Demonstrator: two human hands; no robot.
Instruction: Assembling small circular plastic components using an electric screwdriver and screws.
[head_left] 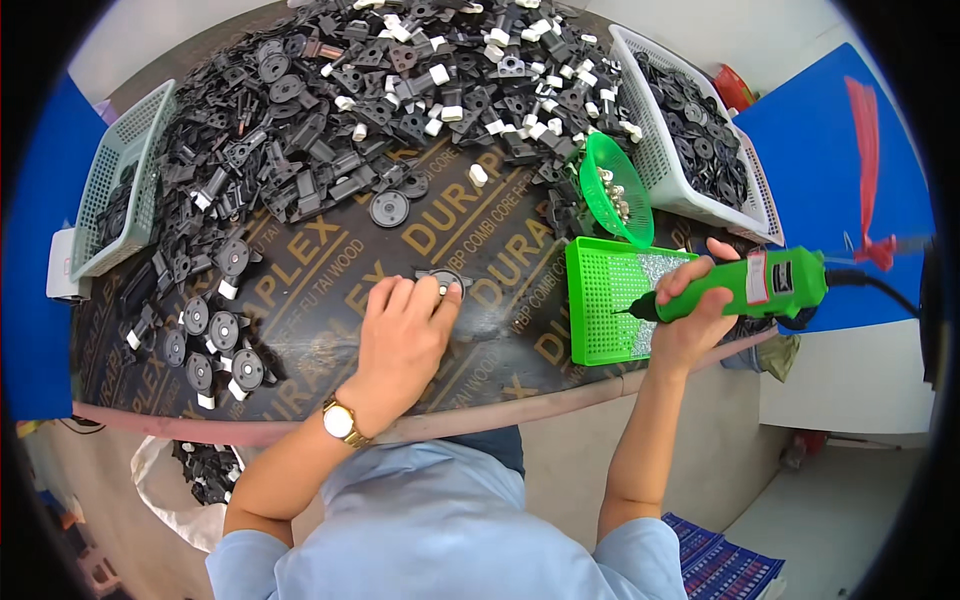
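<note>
My left hand presses down on a black round plastic part on the dark table, its fingertips closed on it. A small shiny piece shows between the fingers. In my right hand is a green electric screwdriver, lying almost level with its dark tip pointing left. That tip is over a shallow green tray of small silver screws. Just behind the tray, a tilted green bowl contains small metal pieces.
A large heap of black plastic parts with white pieces covers the table's far side. Several round-disc assemblies lie at the left. White baskets of black parts stand right, and a pale green basket left. A cable trails from the screwdriver.
</note>
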